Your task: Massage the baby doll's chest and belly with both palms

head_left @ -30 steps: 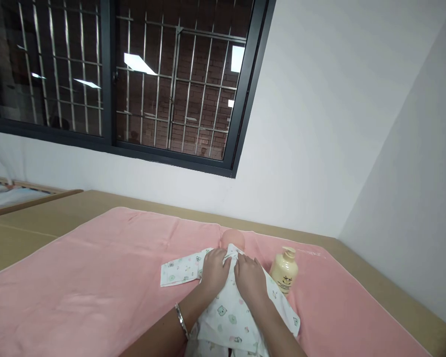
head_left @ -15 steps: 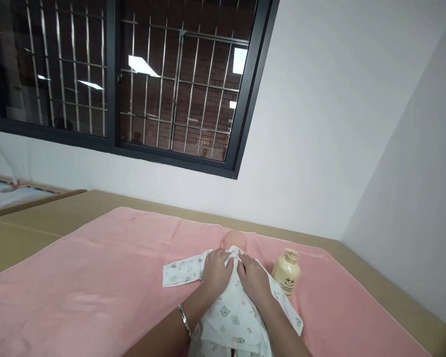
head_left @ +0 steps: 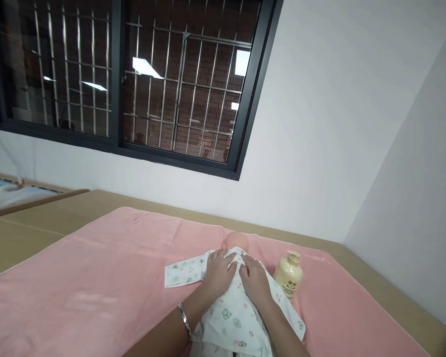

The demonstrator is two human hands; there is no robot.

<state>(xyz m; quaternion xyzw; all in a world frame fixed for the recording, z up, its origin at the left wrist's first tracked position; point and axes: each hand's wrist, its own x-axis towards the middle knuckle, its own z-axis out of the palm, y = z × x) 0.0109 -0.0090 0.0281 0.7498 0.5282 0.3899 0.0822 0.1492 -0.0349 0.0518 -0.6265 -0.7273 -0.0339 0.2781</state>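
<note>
A baby doll [head_left: 236,241] lies on a pink towel [head_left: 107,267], dressed in a white printed garment [head_left: 234,317] with one sleeve stretched to the left. My left hand [head_left: 217,272], a silver bangle on its wrist, lies flat on the doll's chest with fingers curled at the neckline. My right hand [head_left: 255,280] rests beside it on the same cloth, its fingers pressing the garment's edge near the collar. Whether the fingertips pinch a fastener is too small to tell.
A cream pump bottle [head_left: 289,274] stands on the towel just right of the doll. The towel covers a tan surface [head_left: 40,220] that ends at a white wall. A barred window [head_left: 134,84] is above; another bed [head_left: 3,191] shows far left.
Both hands stay on the doll's chest; their fingers have shifted slightly at the collar. The camera has tilted a little, moving the scene rightward.
</note>
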